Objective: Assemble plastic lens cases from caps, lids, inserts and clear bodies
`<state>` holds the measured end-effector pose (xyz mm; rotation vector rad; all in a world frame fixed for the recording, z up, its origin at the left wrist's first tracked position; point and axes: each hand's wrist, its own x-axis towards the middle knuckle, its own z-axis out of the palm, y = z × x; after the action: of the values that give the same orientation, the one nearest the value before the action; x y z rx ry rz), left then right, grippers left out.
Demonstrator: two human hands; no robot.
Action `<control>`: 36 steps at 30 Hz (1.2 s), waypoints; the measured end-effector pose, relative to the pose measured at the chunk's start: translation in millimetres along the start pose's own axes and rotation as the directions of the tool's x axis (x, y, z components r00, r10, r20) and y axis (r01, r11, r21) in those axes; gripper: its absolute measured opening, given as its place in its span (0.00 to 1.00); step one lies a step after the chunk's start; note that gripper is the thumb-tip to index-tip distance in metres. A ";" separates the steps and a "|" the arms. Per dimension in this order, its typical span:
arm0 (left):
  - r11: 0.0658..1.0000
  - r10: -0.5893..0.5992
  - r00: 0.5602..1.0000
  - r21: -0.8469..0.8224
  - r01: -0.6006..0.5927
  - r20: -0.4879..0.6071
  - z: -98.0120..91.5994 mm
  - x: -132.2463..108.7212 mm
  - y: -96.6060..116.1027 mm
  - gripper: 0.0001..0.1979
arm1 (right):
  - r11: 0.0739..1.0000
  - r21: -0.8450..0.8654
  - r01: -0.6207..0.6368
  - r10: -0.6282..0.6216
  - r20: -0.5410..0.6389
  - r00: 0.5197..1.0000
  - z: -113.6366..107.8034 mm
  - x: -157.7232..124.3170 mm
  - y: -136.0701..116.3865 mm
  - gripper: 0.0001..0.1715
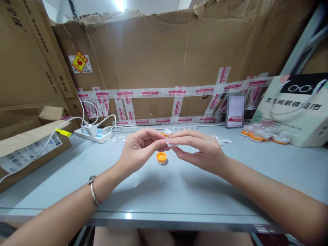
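My left hand (139,148) and my right hand (198,150) meet above the middle of the grey table (164,191). Both pinch one small clear plastic piece (171,144) between their fingertips. An orange round cap (161,158) lies on the table just below the fingers. Another orange-and-white cap (167,132) sits right behind the hands. Small clear plastic bits (222,140) are scattered on the table behind my right hand, and a few more clear bits (120,138) lie behind my left hand.
A white power strip (93,134) with plugged cables lies at the back left. An open cardboard box (28,147) stands at the left. Several orange-based cases (263,136) sit at the back right before a paper bag (294,109). Taped cardboard (166,68) walls the back.
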<state>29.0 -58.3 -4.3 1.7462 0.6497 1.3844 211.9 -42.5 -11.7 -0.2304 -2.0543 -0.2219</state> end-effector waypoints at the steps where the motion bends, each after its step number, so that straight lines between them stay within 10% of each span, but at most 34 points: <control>1: 1.000 0.004 1.000 0.012 -0.004 -0.003 -0.1 0.1 -0.1 0.06 | 0.999 0.030 -0.016 0.015 0.008 1.000 -0.2 -0.4 0.3 0.12; 17: 0.999 -0.031 0.999 -0.018 0.030 -0.017 -1.0 1.0 1.3 0.06 | 0.914 0.294 -0.279 0.284 0.026 0.958 -0.4 -0.7 0.1 0.10; 36: 1.000 0.010 1.000 -0.018 -0.010 -0.001 -2.8 -1.5 -0.6 0.02 | 0.963 0.199 -0.182 0.174 0.057 0.983 -5.6 -3.0 1.9 0.10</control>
<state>25.9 -58.4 -5.4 1.7366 0.6279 1.3943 218.5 -42.2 -11.6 -0.2930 -2.0638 0.1052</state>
